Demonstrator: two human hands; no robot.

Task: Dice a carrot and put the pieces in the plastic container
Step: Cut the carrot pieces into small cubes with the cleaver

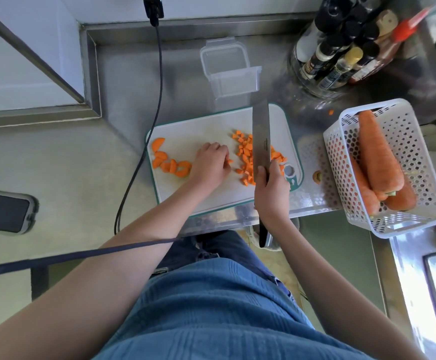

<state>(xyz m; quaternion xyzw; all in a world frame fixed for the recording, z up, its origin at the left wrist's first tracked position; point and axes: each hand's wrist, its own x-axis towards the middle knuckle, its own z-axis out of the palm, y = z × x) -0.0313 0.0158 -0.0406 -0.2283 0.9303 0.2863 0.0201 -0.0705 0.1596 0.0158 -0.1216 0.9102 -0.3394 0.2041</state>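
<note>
Half the carrot is lying diced (248, 157) on the board (211, 198); slices (168, 162) are waiting left. Right hand (271, 193) is gripping the knife (261, 136); left hand (210, 162) is curling narrow over a piece. Container (233, 74) is sitting empty.

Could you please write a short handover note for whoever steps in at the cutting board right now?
Right hand grips the knife, blade flat over the cutting board.
Left hand rests curled on the board, fingertips on a small carrot bit.
Done: a pile of diced carrot lies mid-board.
Left: the half-round slices at the board's left end are uncut; the plastic container behind the board looks empty, lid off.
Whole carrots wait in the white basket on the right.
</note>
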